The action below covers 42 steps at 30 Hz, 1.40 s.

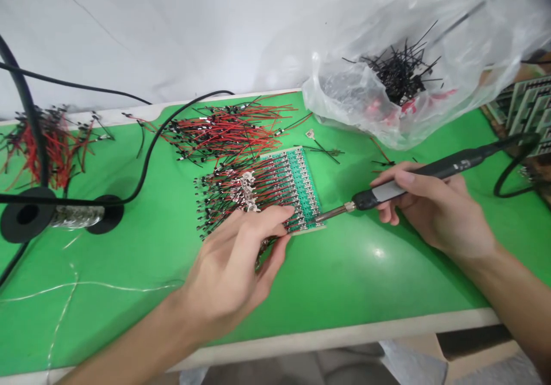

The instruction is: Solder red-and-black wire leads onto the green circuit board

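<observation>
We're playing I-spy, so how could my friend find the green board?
Across the green table, follow the iron in the right hand to its tip. The board lies there, by the left hand. Unlike the boards at the far right, it has red and black wires running off its left side.

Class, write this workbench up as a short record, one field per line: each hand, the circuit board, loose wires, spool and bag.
Left hand: fingers at the circuit board's near left corner, over attached wires
Right hand: holds a soldering iron, tip at the near right corner, contact unclear
Circuit board: green, red and black wires leaving its left side
Loose wires: piled beyond it
Spool: black, on its side, silvery wire
Plastic bag: translucent, black pieces inside
</observation>
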Each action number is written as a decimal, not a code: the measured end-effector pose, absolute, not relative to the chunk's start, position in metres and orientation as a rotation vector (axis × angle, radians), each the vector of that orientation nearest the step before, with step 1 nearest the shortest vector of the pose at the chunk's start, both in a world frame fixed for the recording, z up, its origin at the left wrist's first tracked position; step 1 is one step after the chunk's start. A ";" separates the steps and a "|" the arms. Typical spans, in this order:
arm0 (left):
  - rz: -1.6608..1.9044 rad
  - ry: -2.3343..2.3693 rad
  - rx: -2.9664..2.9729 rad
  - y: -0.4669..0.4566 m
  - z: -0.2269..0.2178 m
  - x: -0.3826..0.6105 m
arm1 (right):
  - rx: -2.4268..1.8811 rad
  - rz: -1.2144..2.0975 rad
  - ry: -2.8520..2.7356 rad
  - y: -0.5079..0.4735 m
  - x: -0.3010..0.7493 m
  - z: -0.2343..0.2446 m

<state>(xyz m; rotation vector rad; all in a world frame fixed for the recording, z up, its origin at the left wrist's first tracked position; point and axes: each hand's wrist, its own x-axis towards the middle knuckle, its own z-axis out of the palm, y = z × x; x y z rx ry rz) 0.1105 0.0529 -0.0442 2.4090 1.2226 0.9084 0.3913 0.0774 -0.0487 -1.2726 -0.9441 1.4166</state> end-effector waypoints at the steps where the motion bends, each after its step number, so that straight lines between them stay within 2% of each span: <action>1: 0.916 1.209 2.429 0.053 -0.045 0.111 | -1.267 1.417 -0.945 0.077 0.391 -0.049; 42: 0.840 0.953 2.593 0.070 -0.041 0.106 | -1.286 1.397 -0.947 0.077 0.392 -0.052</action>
